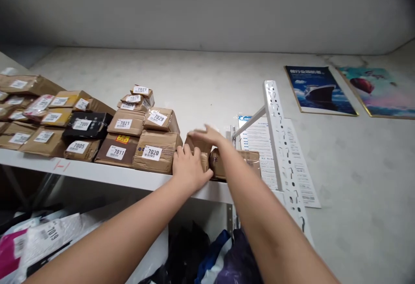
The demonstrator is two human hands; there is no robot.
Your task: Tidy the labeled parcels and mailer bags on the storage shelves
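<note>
My left hand (189, 169) lies with its fingers spread against the front of a small cardboard box (204, 162) on the white shelf (207, 193), largely covering it. A little higher, my right hand (209, 136) reaches over another brown cardboard box (197, 142), palm down and fingers stretched out. Whether the right fingers touch that box I cannot tell. Left of my left hand stands a box labelled 7020 (162, 152), with box 7029 (161, 119) on top. Partly behind my right forearm is a brown parcel (220, 165).
Stacked labelled boxes line the shelf leftward, including a black box (86, 125) and box 7011 (118, 151). A white perforated post (282, 145) rises at the shelf's right end. Bagged parcels (53, 236) lie below. Posters (320, 90) hang on the wall.
</note>
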